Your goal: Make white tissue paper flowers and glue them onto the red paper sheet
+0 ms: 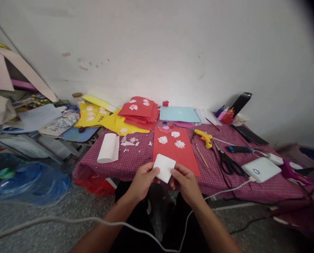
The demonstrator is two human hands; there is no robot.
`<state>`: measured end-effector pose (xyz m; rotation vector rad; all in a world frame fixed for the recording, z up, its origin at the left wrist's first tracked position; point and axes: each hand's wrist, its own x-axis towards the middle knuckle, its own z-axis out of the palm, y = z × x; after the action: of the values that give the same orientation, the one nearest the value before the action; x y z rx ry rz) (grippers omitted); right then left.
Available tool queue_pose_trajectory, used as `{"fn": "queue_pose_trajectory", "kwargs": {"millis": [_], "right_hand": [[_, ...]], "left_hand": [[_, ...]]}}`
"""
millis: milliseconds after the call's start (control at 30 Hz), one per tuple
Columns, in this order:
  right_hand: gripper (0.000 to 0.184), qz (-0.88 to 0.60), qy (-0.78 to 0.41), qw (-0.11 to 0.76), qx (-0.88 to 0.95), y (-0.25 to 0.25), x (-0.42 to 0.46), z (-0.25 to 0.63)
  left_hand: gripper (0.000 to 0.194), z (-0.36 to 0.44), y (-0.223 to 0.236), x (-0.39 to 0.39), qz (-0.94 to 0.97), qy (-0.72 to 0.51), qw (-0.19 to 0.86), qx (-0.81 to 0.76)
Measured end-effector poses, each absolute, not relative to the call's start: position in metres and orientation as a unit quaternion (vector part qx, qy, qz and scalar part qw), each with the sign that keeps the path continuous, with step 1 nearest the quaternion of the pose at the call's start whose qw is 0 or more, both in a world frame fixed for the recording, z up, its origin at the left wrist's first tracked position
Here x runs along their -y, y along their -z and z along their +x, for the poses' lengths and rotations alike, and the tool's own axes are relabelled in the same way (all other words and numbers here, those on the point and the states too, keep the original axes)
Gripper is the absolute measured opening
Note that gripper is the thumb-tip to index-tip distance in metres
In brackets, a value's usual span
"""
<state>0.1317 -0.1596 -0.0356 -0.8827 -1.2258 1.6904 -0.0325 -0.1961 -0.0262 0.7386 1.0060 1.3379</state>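
Note:
A small folded square of white tissue paper (pixel 164 167) is held in front of the table's near edge. My left hand (pixel 144 179) pinches its left corner, thumb on top. The right corner is pinched by my right hand (pixel 185 181), its fingers partly hidden underneath. Just beyond lies a red paper sheet (pixel 188 160) bearing three white ruffled paper flowers (pixel 179 144). To the left, a white paper roll (pixel 106 148) rests on the checked cloth, with torn white scraps (pixel 130 141) beside it.
Right of the sheet are a yellow glue gun (pixel 204 137), a wooden stick (pixel 202 156), black scissors (pixel 227 161) and a white power bank (pixel 262 169). Red cards (pixel 138 109), yellow paper (pixel 117 123) and blue sheets (pixel 179 114) lie at the back. A white cable (pixel 114 223) crosses before me.

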Motion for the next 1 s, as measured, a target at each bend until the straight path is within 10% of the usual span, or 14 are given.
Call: {"fn": "queue_pose_trajectory", "kwargs": {"millis": [1000], "right_hand": [[0.03,-0.423,-0.602,0.389,0.555,0.0303,0.1546,0.1411]], "left_hand": [[0.038,-0.0414,0.0219,0.1982,0.405,-0.524,0.588,-0.464]]}}
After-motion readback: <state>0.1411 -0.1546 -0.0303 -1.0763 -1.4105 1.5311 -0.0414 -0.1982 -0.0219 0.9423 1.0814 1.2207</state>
